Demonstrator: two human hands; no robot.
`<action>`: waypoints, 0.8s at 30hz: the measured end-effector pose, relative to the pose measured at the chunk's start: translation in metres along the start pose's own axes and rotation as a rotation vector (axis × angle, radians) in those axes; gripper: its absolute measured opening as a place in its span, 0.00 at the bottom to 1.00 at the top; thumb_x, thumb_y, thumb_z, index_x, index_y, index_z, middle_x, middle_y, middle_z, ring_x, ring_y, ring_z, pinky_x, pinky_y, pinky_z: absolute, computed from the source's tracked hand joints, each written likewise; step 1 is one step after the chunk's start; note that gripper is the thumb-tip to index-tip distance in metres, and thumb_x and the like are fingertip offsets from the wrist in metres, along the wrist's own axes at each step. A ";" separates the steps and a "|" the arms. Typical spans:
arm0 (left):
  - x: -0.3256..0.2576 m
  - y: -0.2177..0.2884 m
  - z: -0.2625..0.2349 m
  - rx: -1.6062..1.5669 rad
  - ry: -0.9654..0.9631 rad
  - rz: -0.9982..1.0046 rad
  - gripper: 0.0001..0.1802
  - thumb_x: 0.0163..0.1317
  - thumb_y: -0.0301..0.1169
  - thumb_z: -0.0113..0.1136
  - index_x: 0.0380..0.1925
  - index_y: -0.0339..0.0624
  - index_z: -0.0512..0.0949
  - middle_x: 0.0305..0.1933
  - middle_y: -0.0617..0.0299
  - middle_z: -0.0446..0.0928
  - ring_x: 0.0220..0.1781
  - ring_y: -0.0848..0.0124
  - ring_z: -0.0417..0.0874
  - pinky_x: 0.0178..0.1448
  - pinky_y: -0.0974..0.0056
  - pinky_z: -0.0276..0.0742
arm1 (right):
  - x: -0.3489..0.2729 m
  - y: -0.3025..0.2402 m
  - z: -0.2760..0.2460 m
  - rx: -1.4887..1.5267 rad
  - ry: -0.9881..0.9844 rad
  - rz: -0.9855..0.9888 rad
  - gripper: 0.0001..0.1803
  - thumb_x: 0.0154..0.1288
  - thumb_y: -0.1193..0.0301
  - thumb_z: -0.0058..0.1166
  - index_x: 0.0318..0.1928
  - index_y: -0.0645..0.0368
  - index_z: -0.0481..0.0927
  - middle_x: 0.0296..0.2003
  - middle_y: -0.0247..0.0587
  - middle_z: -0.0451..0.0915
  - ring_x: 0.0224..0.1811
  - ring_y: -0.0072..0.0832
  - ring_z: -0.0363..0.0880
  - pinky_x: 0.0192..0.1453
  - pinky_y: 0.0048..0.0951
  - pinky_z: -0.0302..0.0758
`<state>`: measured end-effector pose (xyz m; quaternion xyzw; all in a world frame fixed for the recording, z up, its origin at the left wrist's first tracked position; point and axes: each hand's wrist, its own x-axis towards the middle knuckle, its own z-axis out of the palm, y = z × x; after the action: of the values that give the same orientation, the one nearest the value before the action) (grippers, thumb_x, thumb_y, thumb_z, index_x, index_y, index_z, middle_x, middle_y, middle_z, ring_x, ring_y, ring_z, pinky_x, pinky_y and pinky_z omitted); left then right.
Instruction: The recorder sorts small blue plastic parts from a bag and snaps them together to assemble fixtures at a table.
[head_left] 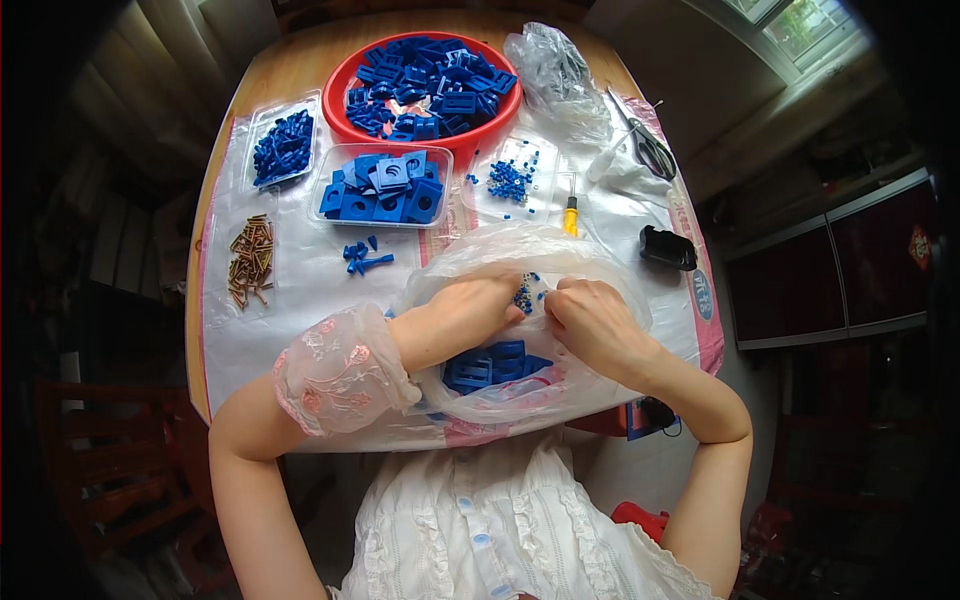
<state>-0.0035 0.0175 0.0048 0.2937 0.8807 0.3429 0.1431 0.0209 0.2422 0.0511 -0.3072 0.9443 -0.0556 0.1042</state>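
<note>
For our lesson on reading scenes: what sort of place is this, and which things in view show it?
Probably a home table used for hand assembly piecework. A wooden table under plastic sheeting holds a red basin of blue plastic parts, a pile of brass screws, and scissors; a window is nearby.

Red basin [345, 75] of blue plates [430, 75]; brass-coloured screws [250, 260]; yellow-handled screwdriver [570, 215]; black-handled scissors [650, 150]; clear bag [560, 250] over blue pieces [490, 365]; white desk [300, 35] sheet — pink-edged; sheer sleeve [335, 370] — pink floral pattern.
</note>
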 end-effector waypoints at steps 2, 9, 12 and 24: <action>-0.002 -0.007 0.006 0.001 0.073 0.129 0.24 0.65 0.36 0.73 0.53 0.32 0.78 0.52 0.38 0.84 0.58 0.40 0.84 0.63 0.46 0.78 | -0.001 -0.005 0.001 0.008 0.042 -0.001 0.05 0.60 0.77 0.64 0.35 0.65 0.82 0.38 0.55 0.83 0.43 0.53 0.86 0.50 0.49 0.82; -0.004 -0.015 0.009 -0.039 0.138 0.219 0.23 0.67 0.35 0.70 0.57 0.33 0.78 0.53 0.39 0.84 0.60 0.39 0.82 0.64 0.45 0.77 | 0.007 -0.004 -0.010 0.114 0.086 0.026 0.09 0.57 0.80 0.62 0.40 0.70 0.82 0.39 0.60 0.84 0.45 0.56 0.86 0.50 0.50 0.82; -0.002 -0.015 0.006 -0.014 0.186 0.279 0.24 0.68 0.33 0.69 0.60 0.35 0.76 0.52 0.40 0.84 0.60 0.40 0.83 0.64 0.45 0.77 | 0.016 -0.008 -0.014 0.184 0.122 0.008 0.10 0.59 0.81 0.61 0.42 0.69 0.81 0.40 0.60 0.84 0.45 0.57 0.86 0.50 0.52 0.81; -0.010 -0.021 0.006 -0.006 0.190 0.314 0.28 0.65 0.32 0.72 0.62 0.36 0.73 0.53 0.41 0.83 0.61 0.42 0.82 0.63 0.47 0.77 | 0.010 0.000 -0.010 0.033 0.077 0.054 0.08 0.57 0.84 0.58 0.39 0.68 0.82 0.39 0.58 0.86 0.47 0.56 0.86 0.53 0.52 0.81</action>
<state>-0.0020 0.0018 -0.0138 0.3934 0.8326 0.3898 0.0047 0.0112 0.2366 0.0591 -0.2774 0.9545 -0.0801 0.0744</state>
